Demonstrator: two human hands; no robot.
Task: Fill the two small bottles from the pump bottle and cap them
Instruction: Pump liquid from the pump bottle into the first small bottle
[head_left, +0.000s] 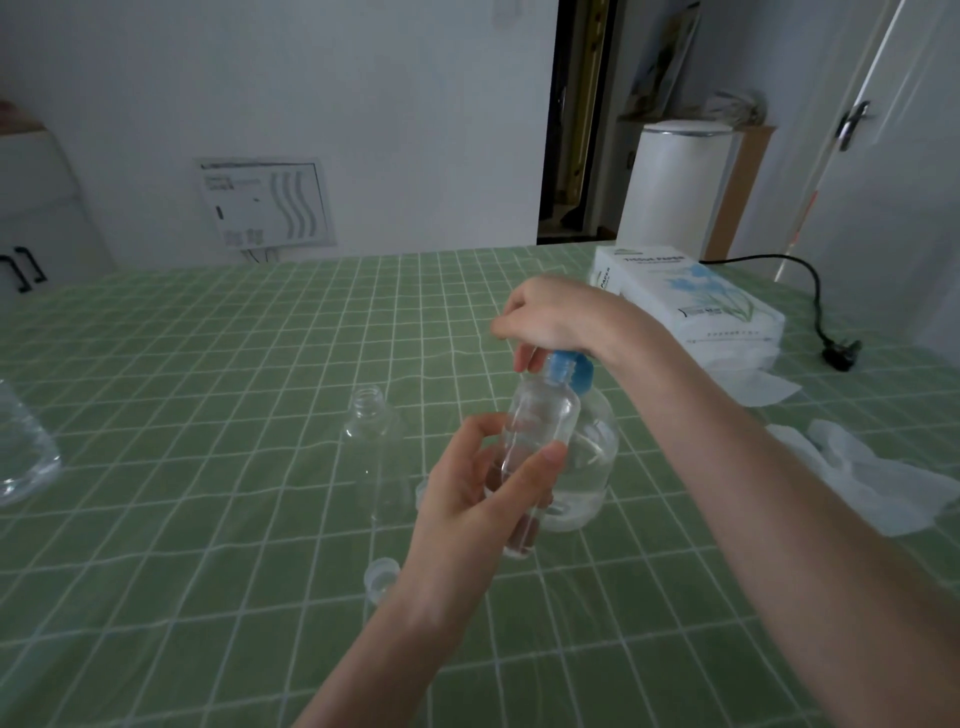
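A large clear plastic pump bottle (589, 467), partly filled with clear liquid, stands on a green checked tablecloth (208, 415). The right hand (550, 317) sits on top of its blue pump head (569, 371), fingers curled down over the front of it. Whether the pump is pressed down cannot be told.

The left hand (483, 499) holds a small clear round-shouldered bottle (543, 421) in the air just in front of the pump bottle. Thumb and fingers wrap its lower half, and its open neck is raised right up to the blue pump head. How much liquid it holds is unclear.

A second small clear bottle (371, 447), uncapped, stands upright on the cloth to the left of the pump bottle, apart from it. A small translucent cap (382, 571) lies nearer the person than the pump bottle and to its left, beside the left wrist.

Beyond the pump bottle and to its right lies a white pack of tissue paper with a blue flower print (691, 296). Crumpled white tissues (883, 483) lie to the right of the pump bottle, past the right forearm.
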